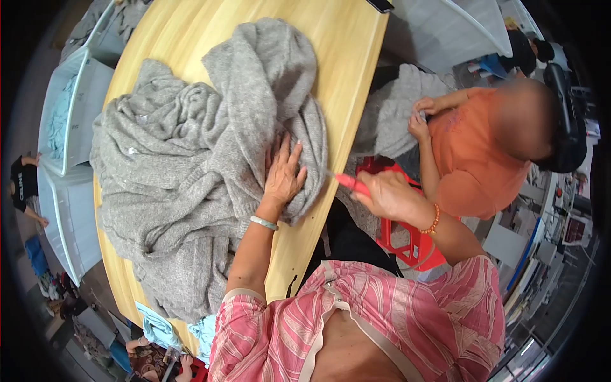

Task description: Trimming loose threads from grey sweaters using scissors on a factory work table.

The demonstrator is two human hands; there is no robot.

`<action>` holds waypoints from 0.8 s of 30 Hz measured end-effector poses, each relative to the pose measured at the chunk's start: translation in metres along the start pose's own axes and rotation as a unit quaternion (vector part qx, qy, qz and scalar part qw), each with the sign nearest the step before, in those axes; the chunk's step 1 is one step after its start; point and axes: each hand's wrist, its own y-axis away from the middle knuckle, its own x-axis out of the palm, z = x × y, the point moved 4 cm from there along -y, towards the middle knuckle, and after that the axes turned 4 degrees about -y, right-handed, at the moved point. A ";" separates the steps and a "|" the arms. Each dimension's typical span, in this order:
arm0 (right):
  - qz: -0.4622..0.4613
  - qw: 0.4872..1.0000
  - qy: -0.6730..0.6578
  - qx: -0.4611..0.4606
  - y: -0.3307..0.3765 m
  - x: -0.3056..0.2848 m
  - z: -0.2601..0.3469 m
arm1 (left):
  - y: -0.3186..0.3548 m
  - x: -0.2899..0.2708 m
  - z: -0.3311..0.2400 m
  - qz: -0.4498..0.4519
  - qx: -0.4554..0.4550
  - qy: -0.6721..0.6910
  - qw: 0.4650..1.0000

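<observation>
A large heap of grey knit fabric [172,184], loosely folded and bunched, covers much of the pale wooden table [347,83]. My left hand [284,177] lies on the heap near its right side, fingers spread and the palm down. To the right, past the table's edge, my right hand [396,198] is closed around a red-handled tool [351,184]. A thin tip points from the tool toward the heap; its exact kind is too small to make out. Tool and fabric appear slightly apart.
Close on the right, a person in an orange shirt [474,146] handles grey knit cloth [401,111]. A red plastic stool [407,245] stands below. White bins [70,210] line the left side. Light blue cloth [159,326] lies at the table's near left corner.
</observation>
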 end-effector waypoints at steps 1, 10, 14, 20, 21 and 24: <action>-0.001 1.000 0.000 -0.025 0.011 0.007 -0.004 | 0.000 0.005 -0.001 0.003 0.005 0.063 0.998; 0.033 0.995 -0.087 0.024 0.014 0.001 -0.019 | 0.018 -0.037 -0.023 -0.070 0.058 -0.026 0.996; -0.076 0.982 -0.171 0.040 -0.002 -0.008 -0.039 | 0.013 -0.048 0.000 -0.158 -0.186 -0.061 0.968; -0.054 0.988 -0.132 0.052 -0.025 -0.016 -0.048 | -0.129 -0.011 0.017 -0.221 -0.133 0.058 0.964; -0.074 0.987 -0.135 0.040 -0.025 -0.014 -0.061 | -0.154 -0.022 0.013 -0.240 -0.115 0.072 0.961; -0.093 0.986 -0.140 0.013 -0.032 -0.019 -0.072 | -0.195 -0.046 0.021 -0.200 -0.044 0.246 0.947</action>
